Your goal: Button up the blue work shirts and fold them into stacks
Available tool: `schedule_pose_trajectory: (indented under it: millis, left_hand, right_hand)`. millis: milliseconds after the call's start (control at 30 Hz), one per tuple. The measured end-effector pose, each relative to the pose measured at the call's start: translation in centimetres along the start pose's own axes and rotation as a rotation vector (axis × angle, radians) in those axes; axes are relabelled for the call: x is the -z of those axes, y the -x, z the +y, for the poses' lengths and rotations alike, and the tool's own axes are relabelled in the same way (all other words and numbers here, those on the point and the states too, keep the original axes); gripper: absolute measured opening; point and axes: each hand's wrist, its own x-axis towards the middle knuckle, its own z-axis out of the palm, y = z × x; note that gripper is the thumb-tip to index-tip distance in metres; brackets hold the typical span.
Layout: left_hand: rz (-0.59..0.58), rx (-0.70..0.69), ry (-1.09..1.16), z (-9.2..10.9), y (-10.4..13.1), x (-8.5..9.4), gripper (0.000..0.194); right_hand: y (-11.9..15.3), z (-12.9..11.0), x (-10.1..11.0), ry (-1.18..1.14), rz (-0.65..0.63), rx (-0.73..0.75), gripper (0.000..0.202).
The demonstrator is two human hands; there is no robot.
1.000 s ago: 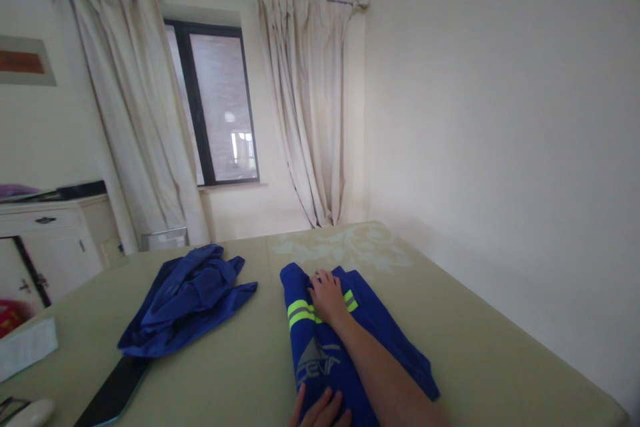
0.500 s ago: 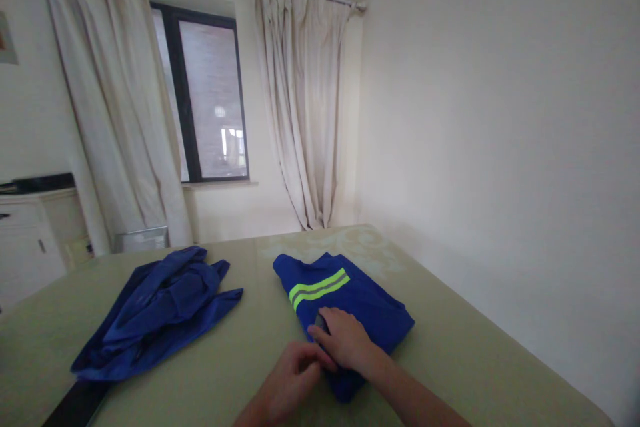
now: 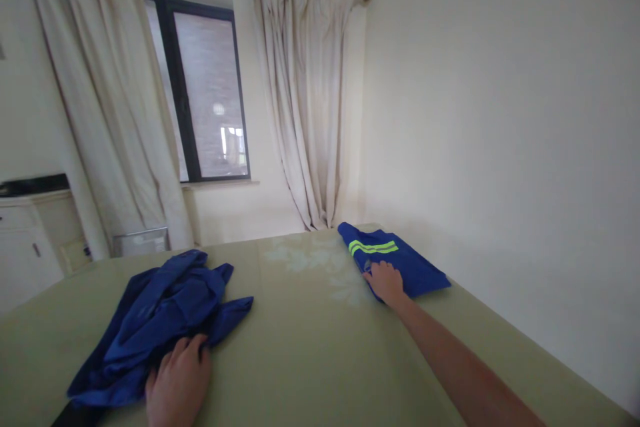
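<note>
The folded blue garment [image 3: 417,273], crossed by a yellow-green and grey reflective stripe, lies near the far right edge of the table. My right hand [image 3: 386,282] is closed on its near left side, my arm stretched out. A small greyish patch shows by the fingertips, too unclear to name. On the left lies a crumpled blue garment [image 3: 150,320], with loose ends pointing right. At its near edge, my left hand [image 3: 179,380] has its fingers curled onto the cloth; the thumb is hidden.
The pale green table [image 3: 300,347] has a leafy pattern at its far end. A black strip [image 3: 77,415] pokes out from under the crumpled garment. A white wall [image 3: 500,147] runs along the right; curtains [image 3: 305,93] and a window [image 3: 213,93] are behind. A cabinet [image 3: 30,247] stands left.
The folded garment has slid away and to the right with my right hand. My left hand has left it and moved left onto the crumpled garment.
</note>
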Motion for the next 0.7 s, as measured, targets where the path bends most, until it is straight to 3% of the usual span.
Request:
schedule_pose_trajectory:
  millis: [100, 167, 267, 333, 400, 433, 500, 600, 700]
  left_hand:
    - [-0.058, -0.078, 0.074, 2.1, 0.0, 0.2, 0.041]
    - [-0.127, -0.225, 0.180, 4.6, 1.1, 0.1, 0.038]
    - [-0.273, -0.600, 0.407, 9.6, 4.4, -0.2, 0.030]
    - [-0.397, -0.925, 0.524, 12.7, 7.2, 0.0, 0.022]
    - [-0.521, -1.197, 0.652, 14.7, 9.5, 0.7, 0.019]
    - [-0.550, -1.271, 0.733, 15.2, 10.3, 1.3, 0.020]
    - [-0.486, -1.212, 0.900, 15.2, 10.8, 2.7, 0.028]
    - [-0.224, -0.775, 0.913, 13.1, 9.3, 4.5, 0.032]
    - [-0.028, -0.418, 0.678, 10.6, 6.9, 3.8, 0.038]
  right_hand:
    - [-0.3, 0.8, -0.6, -0.008, -0.014, 0.019, 0.027]
    - [0.0, 1.5, -1.0, -0.022, -0.031, 0.062, 0.028]
    - [0.4, 2.0, -1.1, -0.046, -0.037, 0.117, 0.037]
    - [1.1, 1.7, -1.2, -0.063, -0.017, 0.151, 0.045]
    - [2.3, 0.8, -1.5, -0.085, 0.029, 0.192, 0.050]
    - [3.1, 0.3, -1.7, -0.099, 0.062, 0.219, 0.052]
    - [4.8, -0.6, -1.9, -0.130, 0.154, 0.220, 0.053]
    - [6.8, -1.1, -1.7, -0.188, 0.267, 0.055, 0.047]
    - [8.3, -1.3, -1.4, -0.389, 0.181, 0.027, 0.041]
